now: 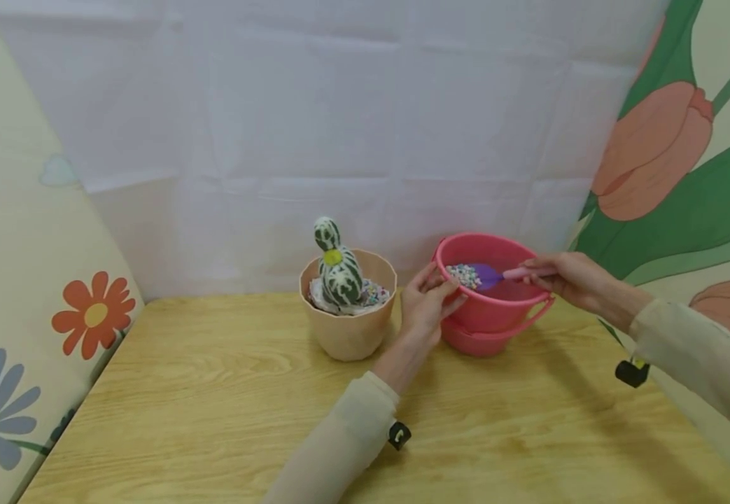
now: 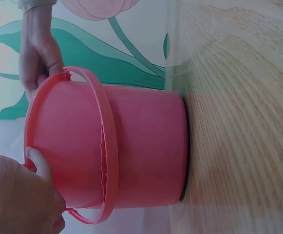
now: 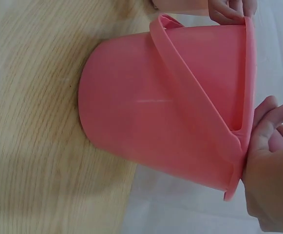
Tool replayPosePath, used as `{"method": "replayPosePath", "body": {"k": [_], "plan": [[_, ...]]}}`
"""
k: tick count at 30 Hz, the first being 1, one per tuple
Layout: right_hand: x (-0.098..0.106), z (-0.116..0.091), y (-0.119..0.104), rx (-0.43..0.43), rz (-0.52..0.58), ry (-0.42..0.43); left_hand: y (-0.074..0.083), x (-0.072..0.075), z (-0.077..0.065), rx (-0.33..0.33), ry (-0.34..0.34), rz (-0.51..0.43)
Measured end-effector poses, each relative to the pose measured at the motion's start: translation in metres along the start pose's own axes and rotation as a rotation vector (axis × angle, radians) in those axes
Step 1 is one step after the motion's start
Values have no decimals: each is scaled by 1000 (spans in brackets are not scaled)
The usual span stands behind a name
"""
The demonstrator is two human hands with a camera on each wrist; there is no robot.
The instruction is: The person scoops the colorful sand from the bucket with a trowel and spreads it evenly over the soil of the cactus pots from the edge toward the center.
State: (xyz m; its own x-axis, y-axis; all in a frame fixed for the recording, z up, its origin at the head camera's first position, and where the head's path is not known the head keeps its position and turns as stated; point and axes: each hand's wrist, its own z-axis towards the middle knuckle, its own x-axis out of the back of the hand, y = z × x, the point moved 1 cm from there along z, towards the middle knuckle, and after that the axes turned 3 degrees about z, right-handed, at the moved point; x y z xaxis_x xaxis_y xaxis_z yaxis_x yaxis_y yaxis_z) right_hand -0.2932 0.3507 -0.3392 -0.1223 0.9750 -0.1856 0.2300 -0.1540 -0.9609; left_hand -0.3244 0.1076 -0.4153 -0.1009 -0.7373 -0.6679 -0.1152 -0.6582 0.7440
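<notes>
Wood table [image 1: 213, 413], pink bucket [image 1: 472, 313] at far right. Right hand [image 1: 569, 278] has fingers curled round shovel [image 1: 489, 275], blade pointing left in bucket mouth. Left hand [image 1: 424, 302], nearer planter [image 1: 346, 337], pinches rim.

I saw the head camera looking forward and down over the table [image 1: 213, 413], farthest away. The left wrist camera [image 1: 399, 435] and right wrist camera [image 1: 632, 372] faced the bucket [image 2: 148, 141] closely, both turned sideways, oppositely; they shared it with the left hand [image 2: 22, 195] and right hand [image 2: 39, 58].
</notes>
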Motion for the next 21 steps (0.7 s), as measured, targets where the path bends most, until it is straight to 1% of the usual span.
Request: {"method": "replayPosePath", "body": {"k": [6, 13, 17, 21], "plan": [[1, -2, 0, -10, 72, -34, 2, -1, -2, 2, -9, -4], [4, -8, 1, -4, 166, -38, 2, -1, -2, 4, -7, -2], [7, -12, 1, -11, 230, -31, 2, 0, -1, 9, -6, -3], [10, -17, 1, -7, 284, 9, 2, 1, -1, 15, 1, -2]]}}
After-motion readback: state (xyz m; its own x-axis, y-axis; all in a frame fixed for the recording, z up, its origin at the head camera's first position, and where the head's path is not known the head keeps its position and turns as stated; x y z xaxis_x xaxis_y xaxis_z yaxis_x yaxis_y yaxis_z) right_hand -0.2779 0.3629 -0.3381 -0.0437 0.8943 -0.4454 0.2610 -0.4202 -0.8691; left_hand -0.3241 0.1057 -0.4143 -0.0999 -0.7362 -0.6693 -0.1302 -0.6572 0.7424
